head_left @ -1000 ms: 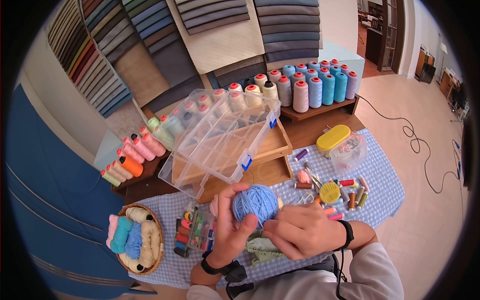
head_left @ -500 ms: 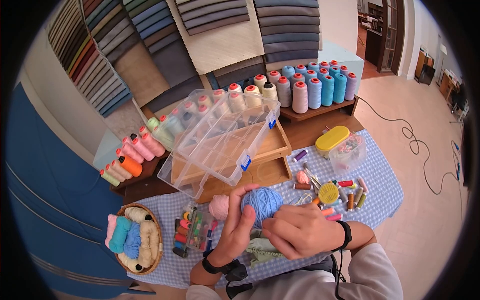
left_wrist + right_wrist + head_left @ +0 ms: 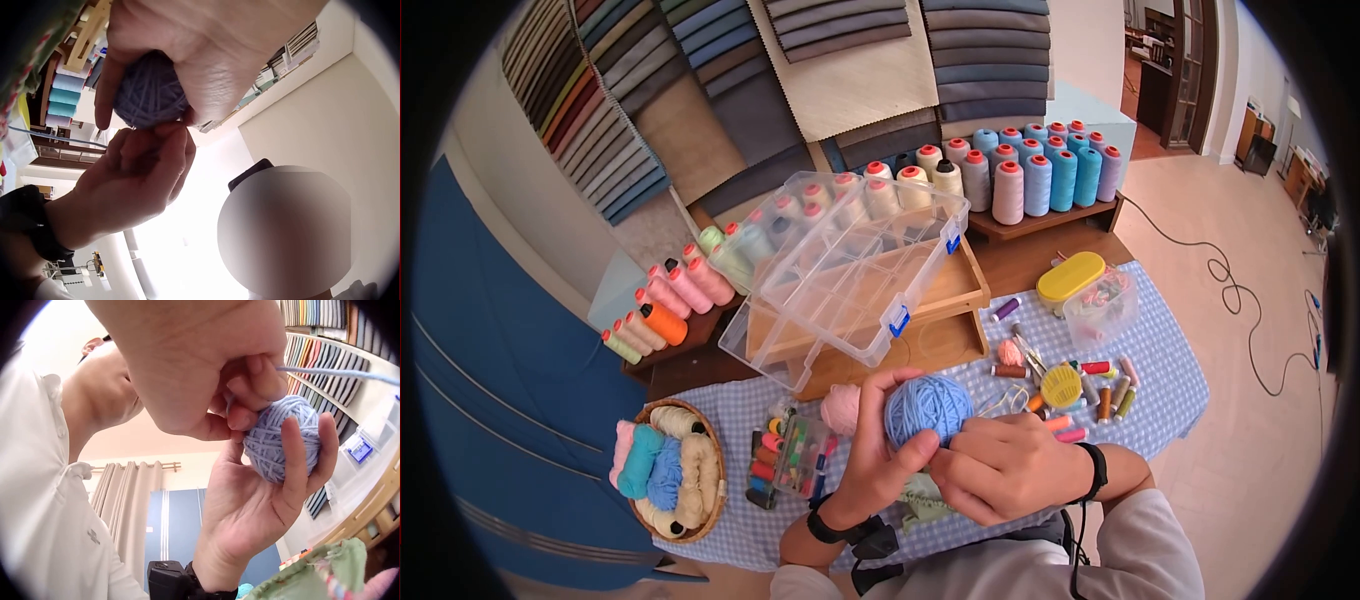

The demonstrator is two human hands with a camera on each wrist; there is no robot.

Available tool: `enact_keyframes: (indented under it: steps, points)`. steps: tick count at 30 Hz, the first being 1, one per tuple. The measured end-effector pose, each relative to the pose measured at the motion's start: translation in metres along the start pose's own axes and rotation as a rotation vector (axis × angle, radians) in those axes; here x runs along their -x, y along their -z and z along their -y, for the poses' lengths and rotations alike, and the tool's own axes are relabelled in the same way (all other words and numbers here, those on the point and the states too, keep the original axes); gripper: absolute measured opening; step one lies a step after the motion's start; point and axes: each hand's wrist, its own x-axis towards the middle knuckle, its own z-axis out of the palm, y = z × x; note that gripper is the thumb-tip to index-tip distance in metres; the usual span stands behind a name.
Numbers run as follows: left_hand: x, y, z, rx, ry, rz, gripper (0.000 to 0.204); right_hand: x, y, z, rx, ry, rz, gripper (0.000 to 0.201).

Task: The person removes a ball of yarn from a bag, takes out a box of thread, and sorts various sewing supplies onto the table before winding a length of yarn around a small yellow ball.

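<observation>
A ball of blue yarn is held up over the front of the table. My left hand cups it from the left, its thumb across the lower side; in the right wrist view two of its fingers lie over the wound yarn. Up against the ball, my right hand has its fingers curled in and pinches a blue yarn strand, which stretches away from the curled fingers. A pink yarn ball sits just beyond my left hand. Green fabric shows below the hands.
A wicker basket of yarn skeins stands at left. A clear divided case lies on a wooden stand at the back. Thread spools, scissors and a tub with a yellow lid are at right; a small clear box is left.
My left hand and the blue ball have shifted slightly right, uncovering the pink ball. The left thumb lifted, then came back down across the blue ball. My right hand has stayed beside it.
</observation>
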Motion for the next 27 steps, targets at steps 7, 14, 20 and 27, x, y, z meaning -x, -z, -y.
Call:
enact_keyframes:
  steps: [7,14,20,27]
  points:
    - [0.002,0.007,-0.002,-0.033,-0.011,-0.064,0.066,-0.002,0.002,-0.001,0.005,0.014,0.021,0.022]
    - [0.002,0.009,0.000,-0.081,-0.057,-0.074,0.064,-0.001,0.003,-0.002,-0.057,0.034,0.075,0.024]
    - [0.003,0.008,-0.004,0.002,-0.045,-0.085,0.063,-0.002,-0.001,0.000,-0.050,0.042,0.072,0.023]
    - [0.003,0.007,-0.003,0.189,0.013,-0.111,0.059,-0.003,0.001,0.000,-0.114,-0.038,0.056,0.018]
